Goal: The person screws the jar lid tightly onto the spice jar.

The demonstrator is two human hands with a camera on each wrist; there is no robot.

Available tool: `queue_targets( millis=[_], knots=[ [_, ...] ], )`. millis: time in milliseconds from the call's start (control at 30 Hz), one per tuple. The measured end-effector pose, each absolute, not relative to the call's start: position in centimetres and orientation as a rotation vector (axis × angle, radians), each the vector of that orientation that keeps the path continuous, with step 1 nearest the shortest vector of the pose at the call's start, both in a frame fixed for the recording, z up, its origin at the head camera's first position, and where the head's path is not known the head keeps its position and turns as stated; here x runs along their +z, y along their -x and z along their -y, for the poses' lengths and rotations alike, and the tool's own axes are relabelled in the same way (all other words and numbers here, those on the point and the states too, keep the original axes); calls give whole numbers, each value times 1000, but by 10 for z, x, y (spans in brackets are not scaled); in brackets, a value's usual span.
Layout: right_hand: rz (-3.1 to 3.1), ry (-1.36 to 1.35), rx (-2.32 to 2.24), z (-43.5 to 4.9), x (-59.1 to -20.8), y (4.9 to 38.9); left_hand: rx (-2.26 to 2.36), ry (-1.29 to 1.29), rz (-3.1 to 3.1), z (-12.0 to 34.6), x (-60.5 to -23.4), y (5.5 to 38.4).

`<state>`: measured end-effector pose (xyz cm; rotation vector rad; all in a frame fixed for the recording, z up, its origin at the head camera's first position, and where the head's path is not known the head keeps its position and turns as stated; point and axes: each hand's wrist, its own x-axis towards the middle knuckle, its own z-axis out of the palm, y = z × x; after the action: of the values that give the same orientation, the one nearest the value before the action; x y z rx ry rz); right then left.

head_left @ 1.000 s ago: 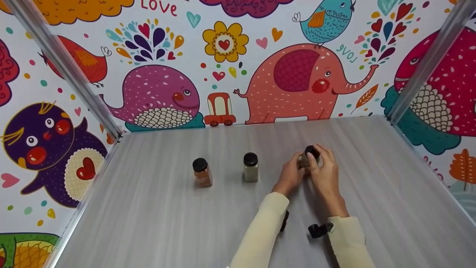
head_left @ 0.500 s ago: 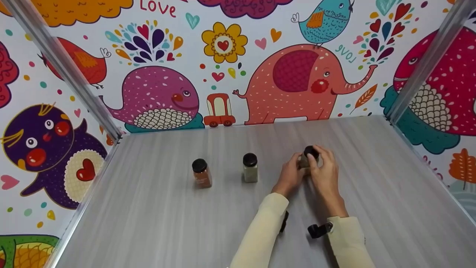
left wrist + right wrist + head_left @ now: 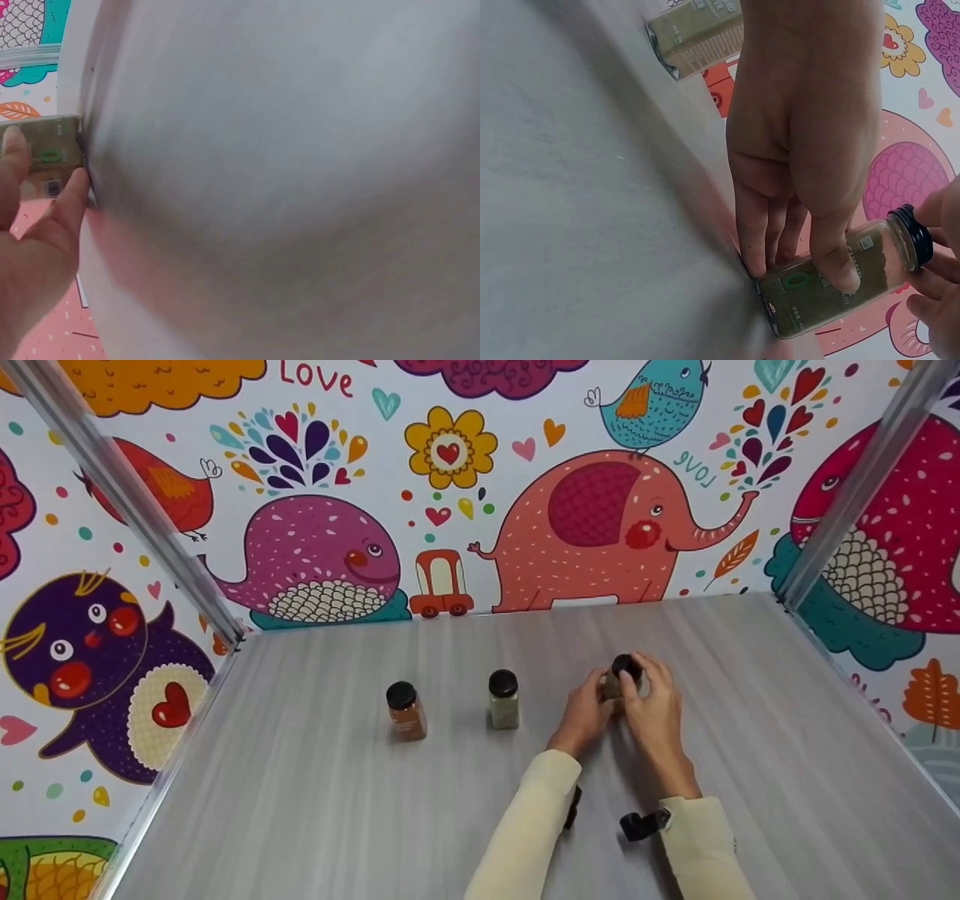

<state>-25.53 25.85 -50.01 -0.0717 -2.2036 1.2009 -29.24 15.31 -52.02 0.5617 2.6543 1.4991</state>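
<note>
At the right of the head view, a square glass spice jar of brownish-green powder (image 3: 825, 292) stands upright on the table. My left hand (image 3: 583, 714) grips the body of this jar, its thumb laid across the label in the right wrist view. My right hand (image 3: 657, 718) holds the black lid (image 3: 913, 237) from above, fingers and thumb around its edge. The lid sits on the jar's neck. In the left wrist view, the jar's lower part (image 3: 56, 139) shows behind the fingers of the left hand, and its top is out of frame.
A second spice jar with pale green powder (image 3: 505, 709) stands left of the hands. Farther left is a jar of reddish-brown powder (image 3: 408, 722). Both have black lids. Cartoon-printed walls (image 3: 525, 427) and metal rails (image 3: 855, 487) border the grey table (image 3: 315, 825).
The head view has shifted very slightly. Both hands stay on the same jar, and the other two jars stand where they were.
</note>
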Motion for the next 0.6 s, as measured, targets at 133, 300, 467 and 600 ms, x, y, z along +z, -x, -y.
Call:
queue_targets(
  millis=[133,300,467,600],
  knots=[
    [2210,86,1187,-259,-501,255,1451,-581,-2697,-152,-522,292],
    [2204,104,1194,-259,-499,255,1441,-571,-2698,-152,-522,292],
    [2223,101,1215,-261,-498,254,1459,-550,-2681,-152,-520,291],
    [2237,51,1198,-264,-499,255,1466,-557,-2669,-153,-519,291]
  ],
)
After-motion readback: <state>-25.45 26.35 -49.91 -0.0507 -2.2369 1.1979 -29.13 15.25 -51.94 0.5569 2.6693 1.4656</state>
